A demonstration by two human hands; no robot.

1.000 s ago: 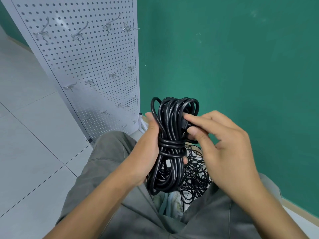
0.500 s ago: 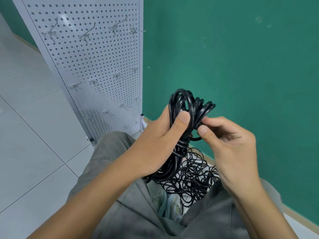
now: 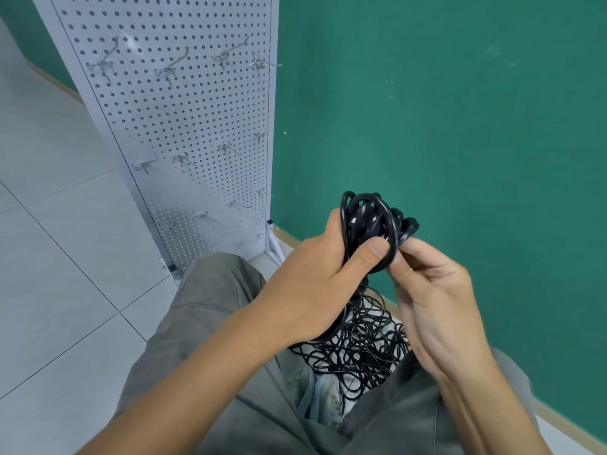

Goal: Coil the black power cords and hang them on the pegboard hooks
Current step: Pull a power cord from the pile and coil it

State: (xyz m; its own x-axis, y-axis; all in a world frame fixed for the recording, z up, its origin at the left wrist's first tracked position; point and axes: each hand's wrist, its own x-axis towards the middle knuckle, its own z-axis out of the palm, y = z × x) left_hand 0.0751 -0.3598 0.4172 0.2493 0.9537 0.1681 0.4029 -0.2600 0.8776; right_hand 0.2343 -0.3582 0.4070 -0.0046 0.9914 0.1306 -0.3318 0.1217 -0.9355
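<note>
Coiled cord bundle (image 3: pixel 368 231) upright in left hand (image 3: pixel 315 284), thumb clamped across front; long axis near vertical, top loops above fist. Right hand (image 3: pixel 430 297) pinches loop at bundle's right edge. Pegboard (image 3: pixel 184 119) with bare hooks (image 3: pixel 167 72) up-left, nearer left hand. Loose cord tangle (image 3: pixel 358 356) on floor below, between knees

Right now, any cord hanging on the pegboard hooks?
No: the pegboard hooks are bare; the coiled cord is in both hands.

Coiled black cord (image 3: pixel 371 224) held upright before green wall; loose cords (image 3: pixel 358 349) heaped on floor below; white pegboard (image 3: pixel 184 126), hooks (image 3: pixel 167 72) bare.
</note>
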